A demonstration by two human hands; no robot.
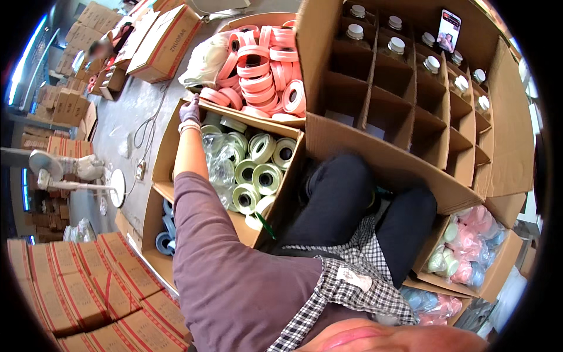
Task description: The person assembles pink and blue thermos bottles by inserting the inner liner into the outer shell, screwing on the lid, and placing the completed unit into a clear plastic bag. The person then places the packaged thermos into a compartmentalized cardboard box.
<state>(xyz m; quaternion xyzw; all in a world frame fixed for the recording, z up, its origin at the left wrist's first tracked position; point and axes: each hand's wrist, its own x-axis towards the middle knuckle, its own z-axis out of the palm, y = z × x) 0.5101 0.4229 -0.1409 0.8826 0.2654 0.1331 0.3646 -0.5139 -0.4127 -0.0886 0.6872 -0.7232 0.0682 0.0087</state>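
Observation:
My left hand, in a greyish glove, is stretched out to the far corner of an open cardboard box. Its fingers look closed over the rim there, though they show only small. Inside that box lie pale green ring-shaped plastic parts and a crumpled clear plastic bag. Just beyond the hand, a box of pink ring-shaped parts also holds a whitish plastic bag. My right hand is out of the picture.
A large divided carton holds several white-capped bottles in its far cells; a phone leans there. Blue parts lie at left. Bagged pastel pieces fill a right-hand box. Stacked cartons and a fan stand left.

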